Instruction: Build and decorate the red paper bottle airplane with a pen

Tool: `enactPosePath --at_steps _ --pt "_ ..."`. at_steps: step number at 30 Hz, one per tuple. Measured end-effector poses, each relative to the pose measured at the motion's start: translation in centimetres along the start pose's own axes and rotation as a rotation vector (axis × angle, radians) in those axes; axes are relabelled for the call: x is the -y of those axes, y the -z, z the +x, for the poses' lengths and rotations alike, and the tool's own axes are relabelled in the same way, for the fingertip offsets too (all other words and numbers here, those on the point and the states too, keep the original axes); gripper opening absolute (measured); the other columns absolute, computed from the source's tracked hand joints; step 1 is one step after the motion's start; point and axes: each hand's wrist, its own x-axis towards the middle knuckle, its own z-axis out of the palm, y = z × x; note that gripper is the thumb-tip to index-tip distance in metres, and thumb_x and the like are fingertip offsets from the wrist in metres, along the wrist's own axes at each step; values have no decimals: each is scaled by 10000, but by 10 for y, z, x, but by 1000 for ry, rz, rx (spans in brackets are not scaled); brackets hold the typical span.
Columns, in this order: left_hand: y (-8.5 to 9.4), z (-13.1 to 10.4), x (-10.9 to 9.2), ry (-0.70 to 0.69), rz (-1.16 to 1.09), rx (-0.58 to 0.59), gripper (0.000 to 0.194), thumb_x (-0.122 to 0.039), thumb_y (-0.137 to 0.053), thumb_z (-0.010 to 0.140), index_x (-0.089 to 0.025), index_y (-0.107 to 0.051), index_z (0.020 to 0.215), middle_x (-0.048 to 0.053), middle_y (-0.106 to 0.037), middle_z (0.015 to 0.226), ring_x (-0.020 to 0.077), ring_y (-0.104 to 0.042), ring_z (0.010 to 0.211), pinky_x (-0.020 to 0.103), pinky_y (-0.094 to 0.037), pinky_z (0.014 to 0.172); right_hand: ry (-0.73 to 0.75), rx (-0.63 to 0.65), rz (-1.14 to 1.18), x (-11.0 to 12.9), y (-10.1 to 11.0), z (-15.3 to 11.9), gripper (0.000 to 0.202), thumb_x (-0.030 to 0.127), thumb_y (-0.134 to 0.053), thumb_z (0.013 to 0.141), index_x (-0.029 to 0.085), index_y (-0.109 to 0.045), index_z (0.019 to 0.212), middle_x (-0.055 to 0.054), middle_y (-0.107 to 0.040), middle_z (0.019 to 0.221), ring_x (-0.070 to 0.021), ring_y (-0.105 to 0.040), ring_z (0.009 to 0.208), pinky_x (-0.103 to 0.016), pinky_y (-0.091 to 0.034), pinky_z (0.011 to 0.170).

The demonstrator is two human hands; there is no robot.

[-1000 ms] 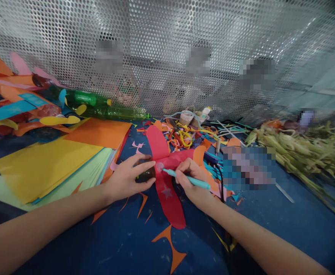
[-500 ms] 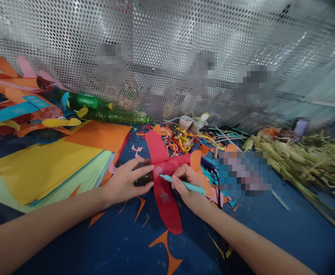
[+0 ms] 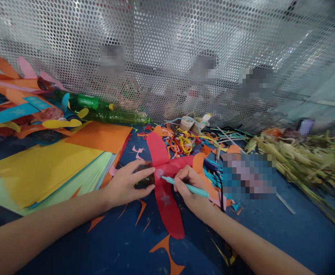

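Note:
A toy airplane made from a plastic bottle (image 3: pixel 145 181) and red paper lies in front of me. Its red paper wing (image 3: pixel 170 219) carries a pale star. My left hand (image 3: pixel 124 185) curls around the dark, see-through end of the bottle, thumb and fingers on either side. In my right hand (image 3: pixel 192 183) is a light turquoise marker (image 3: pixel 197 190), pinched like a pen. The marker's tip touches or nearly touches the red paper beside a pale round mark. An orange paper tail piece (image 3: pixel 198 162) stands at the plane's far right end.
Stacked coloured paper (image 3: pixel 50 168) lies at left, with finished paper-and-bottle planes (image 3: pixel 27 107) and green bottles (image 3: pixel 99 109) behind. Paper scraps (image 3: pixel 184 141) litter the middle. Dried husks (image 3: pixel 299 156) pile up at right. A perforated metal screen (image 3: pixel 161 49) closes the back; blurred people show through it.
The view has shifted slightly, so most things sit a little lower and farther right. Both hands keep their grips, and the marker tip stays by the round mark.

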Motion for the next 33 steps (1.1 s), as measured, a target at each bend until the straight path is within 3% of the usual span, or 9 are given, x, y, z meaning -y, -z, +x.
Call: enactPosePath --at_steps 5,27,33 --pt "0 0 0 17 -20 -1 324 -270 -620 799 -224 -604 1120 110 -596 1114 225 -617 1000 360 -559 792 21 -35 -48 1 1 1 204 293 -551 858 229 -445 695 40 -478 590 -122 -463 515 -257 -376 500" --pt "0 0 1 -7 -10 2 328 -256 -627 800 -194 -602 1121 126 -582 1123 232 -611 1014 354 -553 803 -28 37 -2 7 -1 1 182 273 -580 842 223 -440 738 49 -510 591 -111 -457 514 -243 -346 495" --pt "1 1 1 -4 -8 12 319 -260 -628 803 -194 -594 1114 123 -581 1115 227 -612 1009 353 -553 801 -12 -2 1 6 0 3 199 260 -545 856 223 -416 709 58 -469 569 -105 -442 490 -245 -341 489"
